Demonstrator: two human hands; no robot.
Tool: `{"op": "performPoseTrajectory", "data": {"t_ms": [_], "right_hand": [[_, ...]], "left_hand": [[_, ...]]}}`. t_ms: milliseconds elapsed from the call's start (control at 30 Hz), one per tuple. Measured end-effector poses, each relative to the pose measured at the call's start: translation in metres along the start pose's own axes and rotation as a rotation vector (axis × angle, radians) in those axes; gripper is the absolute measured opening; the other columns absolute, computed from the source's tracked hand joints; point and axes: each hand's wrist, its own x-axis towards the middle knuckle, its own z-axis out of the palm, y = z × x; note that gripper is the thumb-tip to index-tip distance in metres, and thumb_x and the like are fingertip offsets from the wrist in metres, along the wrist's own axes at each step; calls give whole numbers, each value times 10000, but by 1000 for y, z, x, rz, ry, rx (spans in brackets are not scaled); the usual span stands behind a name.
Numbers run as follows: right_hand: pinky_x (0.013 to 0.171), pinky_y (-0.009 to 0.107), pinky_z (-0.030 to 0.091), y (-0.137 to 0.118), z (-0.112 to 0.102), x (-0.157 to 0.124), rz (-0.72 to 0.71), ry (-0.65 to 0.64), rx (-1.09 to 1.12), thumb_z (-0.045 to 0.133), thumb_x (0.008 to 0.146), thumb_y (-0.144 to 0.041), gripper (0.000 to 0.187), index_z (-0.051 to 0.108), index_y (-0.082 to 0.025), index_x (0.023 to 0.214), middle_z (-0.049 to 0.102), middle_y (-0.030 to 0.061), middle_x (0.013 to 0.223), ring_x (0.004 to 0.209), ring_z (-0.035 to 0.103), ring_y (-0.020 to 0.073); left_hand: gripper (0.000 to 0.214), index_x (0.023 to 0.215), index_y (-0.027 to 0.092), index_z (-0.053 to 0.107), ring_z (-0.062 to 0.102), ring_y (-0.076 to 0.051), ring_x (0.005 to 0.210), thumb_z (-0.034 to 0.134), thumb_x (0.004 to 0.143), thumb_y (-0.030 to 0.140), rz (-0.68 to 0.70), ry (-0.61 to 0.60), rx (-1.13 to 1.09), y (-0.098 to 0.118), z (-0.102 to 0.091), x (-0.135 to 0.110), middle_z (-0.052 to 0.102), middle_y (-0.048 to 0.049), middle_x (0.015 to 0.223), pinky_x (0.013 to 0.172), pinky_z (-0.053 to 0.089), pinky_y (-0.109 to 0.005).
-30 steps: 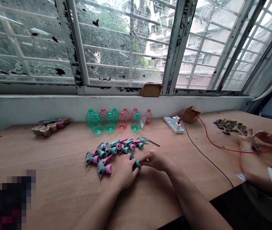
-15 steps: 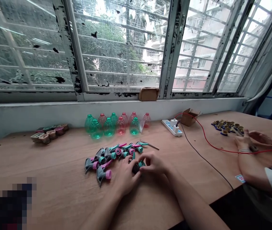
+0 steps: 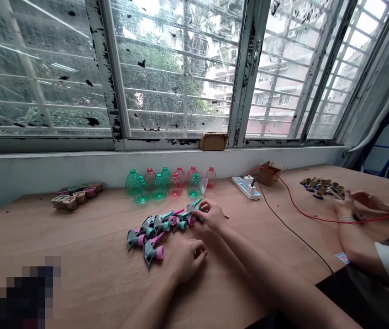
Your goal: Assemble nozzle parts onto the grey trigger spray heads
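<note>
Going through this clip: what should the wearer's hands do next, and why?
Probably the right hand should lift the grey-and-teal plastic trigger spray head it touches, since it lies nearest the green-tinted clear plastic bottles, and the left hand looks empty and free to take it.

Right hand (image 3: 212, 216): moved to far end of trigger-sprayer heads (image 3: 160, 226); left hand (image 3: 184, 260): drawn back toward worktop (image 3: 88, 274) front edge.

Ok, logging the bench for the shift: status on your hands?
Right hand on grey-and-teal plastic trigger sprayer head; left hand free, beside the pile of sprayer heads.
</note>
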Motion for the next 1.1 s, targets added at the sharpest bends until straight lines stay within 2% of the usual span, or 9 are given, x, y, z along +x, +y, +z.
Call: {"op": "performPoseTrajectory", "data": {"t_ms": [133, 233, 300, 400, 533, 633, 867, 967, 1100], "right_hand": [[629, 261, 448, -3, 13, -10, -134, -40, -237, 730, 697, -430, 299, 655, -227, 903, 697, 16, 786, 678, 623, 169], [705, 276, 455, 4, 8, -22, -292, -98, -250, 711, 734, -362, 341, 637, -232, 1041, 686, 36, 949, 745, 606, 167], [688, 268, 458, 12, 1, -28, -341, -127, -210, 707, 734, -320, 424, 591, -224, 1131, 656, 44, 1020, 715, 576, 148], [624, 249, 452, 24, -8, -32, -321, -119, -148, 715, 715, -300, 478, 542, -208, 1152, 629, 39, 1011, 638, 529, 119], [564, 227, 409, 31, -10, -29, -297, -114, -155, 681, 754, -277, 152, 597, -184, 839, 605, -7, 740, 583, 498, 109], [556, 219, 391, 29, -9, -27, -321, -190, -165, 653, 784, -247, 120, 602, -178, 701, 602, -15, 653, 577, 505, 107], [579, 214, 407, 25, -11, -27, -325, -235, -158, 664, 771, -224, 40, 672, -187, 784, 645, 0, 725, 595, 536, 105], [589, 216, 414, 26, -13, -27, -322, -235, -154, 685, 753, -238, 92, 678, -190, 831, 630, 0, 741, 606, 538, 107], [578, 211, 421, 27, -16, -26, -295, -251, -110, 673, 766, -247, 127, 685, -191, 880, 634, -1, 755, 599, 540, 102]], "left_hand": [[170, 795, 208, 653, 583, -160, 706, 491, 822, 254, 23, -11, -3, -4, 1, 0, 681, -13, 788, 614, 379, -255], [166, 812, 212, 658, 581, -167, 730, 497, 816, 248, 29, -1, 1, -6, 3, 0, 676, -17, 810, 637, 390, -259], [157, 814, 212, 661, 578, -171, 766, 505, 810, 237, 37, 12, -12, -8, 5, 0, 666, -25, 840, 671, 406, -262], [146, 797, 206, 655, 566, -179, 830, 511, 811, 228, 52, 29, -32, -8, 5, 0, 647, -37, 866, 720, 419, -267], [158, 794, 204, 654, 549, -188, 853, 498, 819, 217, 52, -1, -27, -7, 4, 2, 633, -39, 841, 720, 418, -272], [155, 800, 202, 659, 545, -191, 861, 505, 812, 211, 44, -28, -26, -5, 3, 3, 630, -43, 851, 736, 424, -279], [138, 805, 211, 652, 545, -203, 897, 515, 806, 197, 39, -25, -52, -5, 5, 5, 623, -44, 885, 780, 439, -299], [146, 902, 220, 644, 550, -216, 941, 533, 807, 219, -7, 35, -71, -8, 7, 6, 615, -56, 974, 832, 446, -329], [286, 1078, 223, 597, 527, -235, 1060, 563, 793, 232, -69, 128, -85, -16, 10, 6, 585, -67, 1124, 930, 426, -372]]}}
